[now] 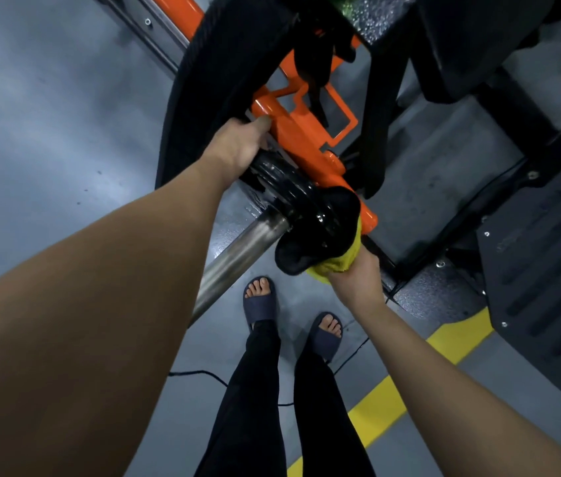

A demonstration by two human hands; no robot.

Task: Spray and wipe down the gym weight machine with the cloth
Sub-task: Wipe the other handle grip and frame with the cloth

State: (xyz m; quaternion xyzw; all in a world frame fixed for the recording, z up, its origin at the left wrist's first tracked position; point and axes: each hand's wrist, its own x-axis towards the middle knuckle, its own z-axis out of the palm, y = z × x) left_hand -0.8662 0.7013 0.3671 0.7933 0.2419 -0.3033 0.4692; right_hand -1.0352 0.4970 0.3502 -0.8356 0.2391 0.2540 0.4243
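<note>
Two bare hands are at work on one gym weight machine. The left hand (pixel 237 146) has its grip closed on the orange arm (pixel 303 136) of the machine, thumb lying along the tube and fingers hidden behind it, just above the stack of black weight plates (pixel 282 187). The plates sit too close together to count. The right hand (pixel 358 277) has its grip closed on one yellow cloth (pixel 334 266), bunched in the fingers and pressed up against the lower edge of the plates. A fold of black fabric (pixel 310 246) drapes over that edge and touches the cloth; whether it is part of the same cloth cannot be told.

One steel bar (pixel 237 259) juts from the plates toward the person, passing between the two forearms. Below it stand two feet in two dark blue slides (pixel 260 301), with black trousers above them. A broad black ribbed band (pixel 210 80) curves behind the left hand and hides the frame there. On the grey floor (pixel 48 115) lie one yellow stripe (pixel 375 411) and one thin black cable (pixel 203 373). A black ridged platform (pixel 547 270) fills the right side.
</note>
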